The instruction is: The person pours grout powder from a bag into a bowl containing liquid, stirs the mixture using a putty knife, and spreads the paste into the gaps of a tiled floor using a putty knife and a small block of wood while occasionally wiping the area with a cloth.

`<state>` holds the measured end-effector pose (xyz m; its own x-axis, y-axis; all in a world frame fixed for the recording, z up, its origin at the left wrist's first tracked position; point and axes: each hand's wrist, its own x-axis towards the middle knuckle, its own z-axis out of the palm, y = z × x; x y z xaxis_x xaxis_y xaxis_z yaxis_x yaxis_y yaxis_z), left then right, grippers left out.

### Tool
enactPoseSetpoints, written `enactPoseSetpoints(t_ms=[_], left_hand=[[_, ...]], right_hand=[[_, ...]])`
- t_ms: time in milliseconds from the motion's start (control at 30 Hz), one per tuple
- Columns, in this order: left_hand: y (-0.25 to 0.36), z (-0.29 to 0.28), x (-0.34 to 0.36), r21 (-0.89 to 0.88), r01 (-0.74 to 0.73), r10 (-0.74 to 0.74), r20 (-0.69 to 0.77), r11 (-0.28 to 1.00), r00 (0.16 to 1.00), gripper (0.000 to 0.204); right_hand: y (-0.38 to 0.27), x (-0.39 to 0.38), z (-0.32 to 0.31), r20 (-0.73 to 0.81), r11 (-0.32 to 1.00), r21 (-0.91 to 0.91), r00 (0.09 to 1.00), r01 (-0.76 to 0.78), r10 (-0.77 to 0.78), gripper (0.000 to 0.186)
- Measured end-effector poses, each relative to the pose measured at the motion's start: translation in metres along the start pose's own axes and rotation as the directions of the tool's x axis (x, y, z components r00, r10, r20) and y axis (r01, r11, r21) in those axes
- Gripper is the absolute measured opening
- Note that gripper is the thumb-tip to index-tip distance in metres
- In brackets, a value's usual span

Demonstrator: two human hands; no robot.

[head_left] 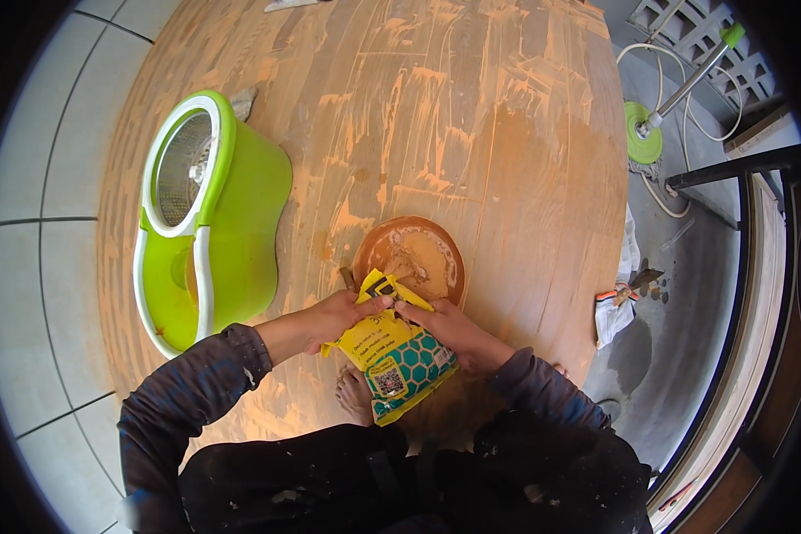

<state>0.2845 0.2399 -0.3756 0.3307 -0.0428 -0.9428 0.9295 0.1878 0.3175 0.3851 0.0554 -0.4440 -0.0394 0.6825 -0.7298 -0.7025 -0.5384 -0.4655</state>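
Yellow-and-green bag (399, 363), held in front of the body, its upper end at the near rim of a round brown dish (460, 278). Left hand (345, 314) and right hand (456, 335) both gripping the bag near its top, thumbs close together. Tan, powdery material (429, 256) in the dish. Bare foot (354, 397) just left of the bag, on an orange-streaked wooden surface (534, 214). Lime-green bucket (256, 205) with metal basket (174, 178) to the left; green-headed mop (643, 133) beyond the surface, far right.
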Motion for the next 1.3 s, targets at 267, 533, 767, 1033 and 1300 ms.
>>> enactPoseSetpoints(t_ms=[267, 533, 767, 1033, 1300], left_hand=[[0.003, -0.005, 0.013, -0.002, -0.002, 0.002, -0.013, 1.000, 1.000, 0.054], [-0.021, 0.023, 0.030, -0.112, 0.010, 0.004, 0.125, 0.994, 0.992, 0.048], [-0.015, 0.034, 0.008, -0.213, 0.171, -0.108, 0.277, 0.962, 0.955, 0.064], [-0.027, 0.021, 0.004, -0.273, 0.063, -0.053, 0.044, 0.960, 0.998, 0.064], [-0.029, 0.014, 0.008, -0.323, 0.017, -0.021, -0.012, 0.946, 1.000, 0.055]], right_hand=[[-0.005, 0.005, -0.003, -0.085, 0.997, 0.068, 0.995, -0.041, 0.047, 0.041], [0.020, -0.027, -0.020, -0.060, 0.988, 0.132, 0.994, -0.081, 0.089, 0.043], [0.029, -0.026, -0.017, 0.084, 0.979, 0.089, 0.981, -0.184, 0.177, 0.058], [0.012, 0.001, 0.000, 0.087, 0.986, 0.059, 0.985, -0.156, 0.151, 0.057], [-0.005, 0.012, 0.015, 0.004, 0.992, 0.043, 0.993, -0.119, 0.119, 0.054]])
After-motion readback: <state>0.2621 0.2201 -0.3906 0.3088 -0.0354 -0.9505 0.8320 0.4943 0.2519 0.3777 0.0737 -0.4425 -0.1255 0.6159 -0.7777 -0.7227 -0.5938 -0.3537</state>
